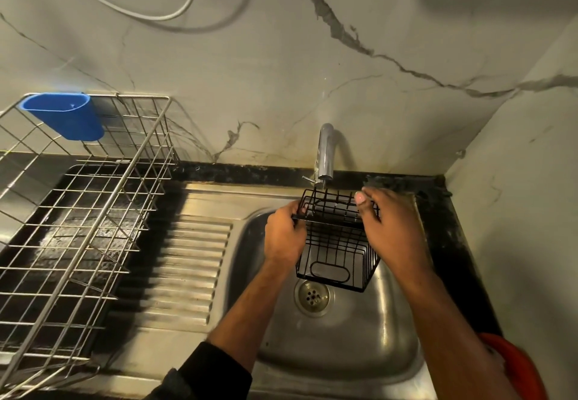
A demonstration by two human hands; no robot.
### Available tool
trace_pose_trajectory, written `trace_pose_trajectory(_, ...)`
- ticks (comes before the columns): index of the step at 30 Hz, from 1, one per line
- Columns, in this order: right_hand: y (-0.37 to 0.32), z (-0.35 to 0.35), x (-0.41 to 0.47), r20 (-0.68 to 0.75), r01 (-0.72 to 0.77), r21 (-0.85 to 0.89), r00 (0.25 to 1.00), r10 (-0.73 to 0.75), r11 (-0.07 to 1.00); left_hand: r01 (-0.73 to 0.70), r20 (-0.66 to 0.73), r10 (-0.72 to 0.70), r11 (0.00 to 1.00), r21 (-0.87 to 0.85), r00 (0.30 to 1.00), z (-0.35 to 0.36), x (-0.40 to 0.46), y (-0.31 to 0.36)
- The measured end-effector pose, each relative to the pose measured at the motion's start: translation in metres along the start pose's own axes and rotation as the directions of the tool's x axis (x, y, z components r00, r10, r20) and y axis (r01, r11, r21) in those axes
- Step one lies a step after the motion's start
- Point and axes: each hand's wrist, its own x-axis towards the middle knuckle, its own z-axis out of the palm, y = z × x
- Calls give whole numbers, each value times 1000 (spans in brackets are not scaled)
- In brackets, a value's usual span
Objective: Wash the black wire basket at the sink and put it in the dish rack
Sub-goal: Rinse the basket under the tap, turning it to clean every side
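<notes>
Black wire makes up the little basket [337, 240], and it hangs over the bowl of the steel sink [344, 346], right under the tap [325, 155]. Only one camera looks at this, the one on the person's head, so all of it comes from that view.

The left hand [284, 237] grips the left side of the basket's rim, with its fingers curled round the wire. The right hand [391, 227] holds the right side, its fingers bent over the top edge and its thumb poking up. So the basket sits between both hands and is tipped, with its open top facing the tap and its bottom pointing down toward the drain [312, 296]. I cannot tell if water is running.

The dish rack [78, 218] stands far off to the left on the counter, past the ridged draining part of the sink, with a blue cup [67, 115] hooked on its back edge. The basket has to go that way when it is clean, and the left hand is the one nearer the rack. I think the washing is not done yet, since the basket is held at the tap. An orange thing [519, 365] peeks in at the bottom right; I cannot tell what it is
</notes>
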Motion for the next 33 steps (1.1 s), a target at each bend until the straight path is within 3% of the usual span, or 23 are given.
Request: trace_pose_trajectory(33, -4, 3, 3, -29, 54, 18, 998, -53, 998, -41, -77, 38, 998, -40, 996, -2, 4, 1)
